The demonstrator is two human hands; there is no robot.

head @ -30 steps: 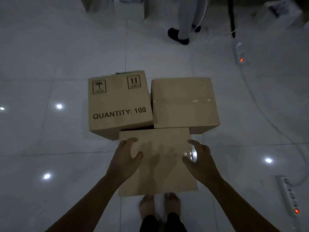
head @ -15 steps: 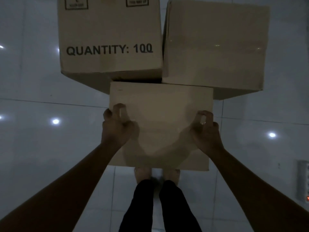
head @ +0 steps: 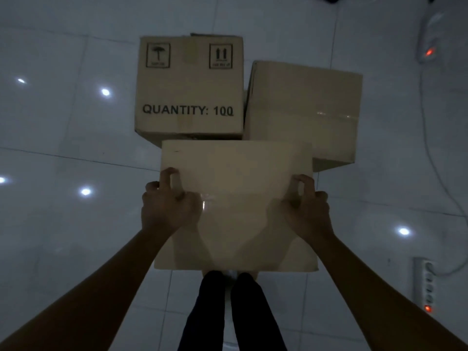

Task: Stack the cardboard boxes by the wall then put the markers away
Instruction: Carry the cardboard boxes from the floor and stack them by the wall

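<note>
The near cardboard box (head: 235, 198) was gripped at its sides by the left hand (head: 168, 206) and right hand (head: 307, 211); nothing was stacked yet and no markers showed.

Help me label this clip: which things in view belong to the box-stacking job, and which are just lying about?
Part of the job:
- plain box, held by left hand and right hand at its sides
- printed box marked QUANTITY: 100
- taped box beside it

Just lying about:
- near power strip
- far power strip
- white cable

No markers show.
</note>
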